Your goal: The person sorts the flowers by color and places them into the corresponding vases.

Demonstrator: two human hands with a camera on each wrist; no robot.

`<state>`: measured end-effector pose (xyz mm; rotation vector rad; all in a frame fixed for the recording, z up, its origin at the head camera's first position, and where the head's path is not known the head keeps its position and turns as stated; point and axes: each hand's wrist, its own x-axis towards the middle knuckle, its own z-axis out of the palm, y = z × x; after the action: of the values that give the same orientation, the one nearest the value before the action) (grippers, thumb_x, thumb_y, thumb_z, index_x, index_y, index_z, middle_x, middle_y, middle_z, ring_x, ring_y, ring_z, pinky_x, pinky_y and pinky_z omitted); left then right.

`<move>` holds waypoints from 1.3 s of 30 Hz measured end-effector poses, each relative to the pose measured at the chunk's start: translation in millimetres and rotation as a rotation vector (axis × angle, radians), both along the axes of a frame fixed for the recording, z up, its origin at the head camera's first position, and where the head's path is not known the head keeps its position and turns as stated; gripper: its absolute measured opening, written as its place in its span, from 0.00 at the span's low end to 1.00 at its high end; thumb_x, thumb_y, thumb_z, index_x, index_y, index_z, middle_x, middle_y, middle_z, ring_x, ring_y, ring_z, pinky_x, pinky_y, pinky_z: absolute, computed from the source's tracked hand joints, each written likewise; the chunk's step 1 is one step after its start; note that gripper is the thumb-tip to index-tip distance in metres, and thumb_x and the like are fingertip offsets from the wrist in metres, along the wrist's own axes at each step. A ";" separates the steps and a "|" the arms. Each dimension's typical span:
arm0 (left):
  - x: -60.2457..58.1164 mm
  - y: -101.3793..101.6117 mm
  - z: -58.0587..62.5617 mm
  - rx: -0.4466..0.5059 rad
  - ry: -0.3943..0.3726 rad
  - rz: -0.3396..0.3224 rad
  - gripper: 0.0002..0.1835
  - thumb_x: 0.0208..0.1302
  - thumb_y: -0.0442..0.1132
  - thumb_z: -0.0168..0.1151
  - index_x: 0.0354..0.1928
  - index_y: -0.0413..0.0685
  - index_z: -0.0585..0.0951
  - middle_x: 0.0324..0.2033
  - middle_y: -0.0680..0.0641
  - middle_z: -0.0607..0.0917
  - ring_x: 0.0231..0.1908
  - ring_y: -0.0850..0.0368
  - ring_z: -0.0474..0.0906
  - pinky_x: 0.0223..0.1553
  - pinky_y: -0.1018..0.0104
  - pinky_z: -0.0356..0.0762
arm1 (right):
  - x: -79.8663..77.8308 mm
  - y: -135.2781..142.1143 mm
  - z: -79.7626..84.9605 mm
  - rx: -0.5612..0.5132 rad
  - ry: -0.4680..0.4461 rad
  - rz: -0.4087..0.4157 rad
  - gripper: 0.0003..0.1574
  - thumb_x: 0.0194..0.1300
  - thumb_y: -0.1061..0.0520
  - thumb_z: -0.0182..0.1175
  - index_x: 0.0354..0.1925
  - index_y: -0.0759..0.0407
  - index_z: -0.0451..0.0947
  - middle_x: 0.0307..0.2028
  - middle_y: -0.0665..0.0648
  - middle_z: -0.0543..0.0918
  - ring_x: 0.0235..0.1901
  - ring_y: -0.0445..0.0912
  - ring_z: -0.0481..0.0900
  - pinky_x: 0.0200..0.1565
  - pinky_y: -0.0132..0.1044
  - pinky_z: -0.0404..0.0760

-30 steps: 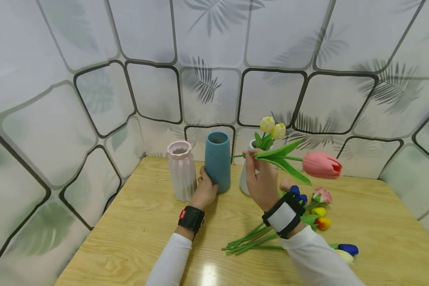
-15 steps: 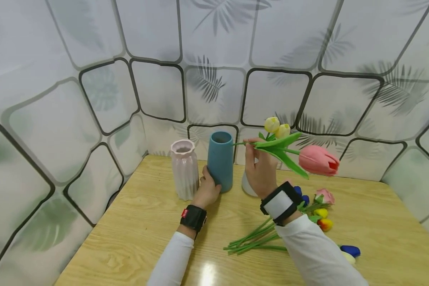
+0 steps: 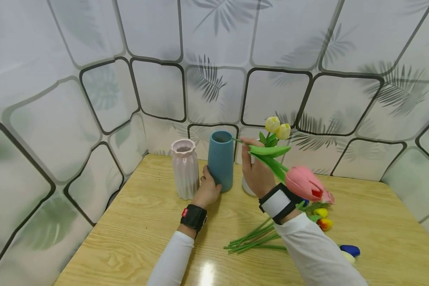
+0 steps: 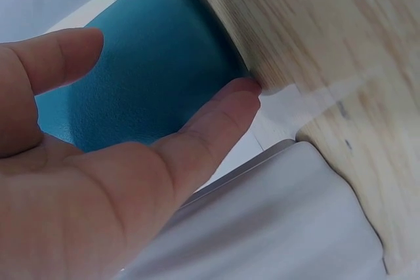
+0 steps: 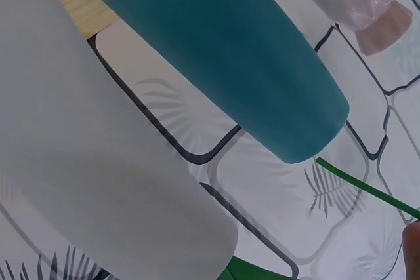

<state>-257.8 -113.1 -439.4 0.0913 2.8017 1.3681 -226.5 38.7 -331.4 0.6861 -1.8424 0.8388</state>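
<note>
From the head view, the left hand (image 3: 207, 192) holds the blue vase (image 3: 220, 167) low down, and the right hand (image 3: 259, 174) pinches the pink tulip (image 3: 304, 183) by its stem, whose tip is at the right of the vase's rim. The heavy-looking bloom hangs out past the wrist, so it could twist the stem in the fingers and swing the tip off line. The white vase (image 3: 248, 188) with the yellow tulips (image 3: 277, 128) is close behind that hand; a careless wrist might knock it.

In the left wrist view, the fingers curve around the blue vase near its base, with the pink vase (image 4: 282, 208) just beside. A sideways push up at the rim could tip the blue vase against so low a hold, perhaps into its neighbour.

In the right wrist view, the stem (image 5: 367, 189) ends at the rim's edge; I cannot tell whether it touches. Pushed from here, it would likely catch or slide down outside. Only a fingertip of the right hand shows.
</note>
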 end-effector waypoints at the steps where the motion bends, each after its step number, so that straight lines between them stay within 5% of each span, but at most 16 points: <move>1: -0.2 -0.2 -0.2 0.003 -0.003 0.000 0.46 0.70 0.34 0.56 0.75 0.32 0.35 0.64 0.18 0.59 0.56 0.28 0.73 0.54 0.42 0.74 | -0.4 -0.6 0.6 0.011 -0.005 0.004 0.19 0.80 0.56 0.46 0.55 0.69 0.73 0.48 0.66 0.80 0.43 0.56 0.81 0.44 0.46 0.78; 5: -1.0 -0.9 -1.1 0.009 -0.011 0.000 0.46 0.70 0.34 0.56 0.75 0.32 0.35 0.64 0.18 0.59 0.56 0.28 0.73 0.55 0.42 0.74 | -5.2 -4.5 -1.7 0.061 -0.022 -0.034 0.27 0.82 0.49 0.39 0.54 0.69 0.76 0.47 0.64 0.82 0.45 0.55 0.82 0.47 0.46 0.80; 13: -0.4 -2.5 -2.5 -0.009 0.007 -0.021 0.46 0.70 0.33 0.56 0.74 0.30 0.35 0.63 0.17 0.59 0.56 0.26 0.72 0.54 0.41 0.74 | -22.6 -12.4 -16.1 0.041 -0.058 0.012 0.22 0.81 0.52 0.41 0.52 0.66 0.74 0.33 0.62 0.81 0.20 0.46 0.77 0.26 0.39 0.78; 18: 1.3 -2.6 -1.5 -0.006 0.012 -0.024 0.46 0.70 0.33 0.57 0.74 0.30 0.35 0.63 0.16 0.59 0.55 0.26 0.73 0.54 0.41 0.74 | -25.3 -10.9 -8.5 0.147 -0.138 -0.018 0.11 0.76 0.65 0.48 0.52 0.69 0.71 0.35 0.64 0.79 0.31 0.51 0.80 0.38 0.43 0.81; 25: 1.3 -2.1 -1.7 0.007 0.016 -0.026 0.47 0.69 0.33 0.58 0.74 0.30 0.35 0.63 0.17 0.60 0.56 0.27 0.72 0.54 0.41 0.74 | -35.1 -9.4 -3.2 0.181 -0.358 -0.077 0.15 0.79 0.60 0.44 0.55 0.68 0.71 0.43 0.65 0.79 0.49 0.55 0.79 0.54 0.48 0.78; 30: 1.7 -2.6 -2.1 0.006 -0.001 -0.027 0.47 0.70 0.34 0.57 0.75 0.32 0.35 0.63 0.17 0.60 0.55 0.27 0.73 0.54 0.42 0.74 | -43.1 -14.2 1.3 0.163 -0.496 -0.104 0.17 0.80 0.55 0.43 0.52 0.65 0.73 0.41 0.62 0.79 0.48 0.54 0.79 0.54 0.50 0.77; 35: 1.5 -3.6 -3.3 0.001 -0.017 -0.030 0.47 0.70 0.34 0.57 0.75 0.32 0.34 0.63 0.17 0.59 0.54 0.27 0.74 0.53 0.42 0.75 | -50.6 -18.0 -1.8 0.194 -0.512 -0.122 0.15 0.79 0.57 0.45 0.50 0.66 0.74 0.44 0.67 0.78 0.45 0.59 0.79 0.46 0.53 0.79; 39: 1.3 -3.4 -3.2 -0.002 -0.015 -0.024 0.48 0.69 0.34 0.58 0.75 0.31 0.35 0.63 0.16 0.60 0.56 0.26 0.72 0.55 0.41 0.73 | -51.4 -17.2 -7.4 0.206 -0.571 -0.116 0.21 0.79 0.60 0.41 0.62 0.68 0.71 0.56 0.71 0.74 0.56 0.61 0.75 0.54 0.54 0.77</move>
<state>-256.5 -116.6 -442.7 0.1132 2.7806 1.3553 -277.9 21.5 -338.9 0.4860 -2.4831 0.8295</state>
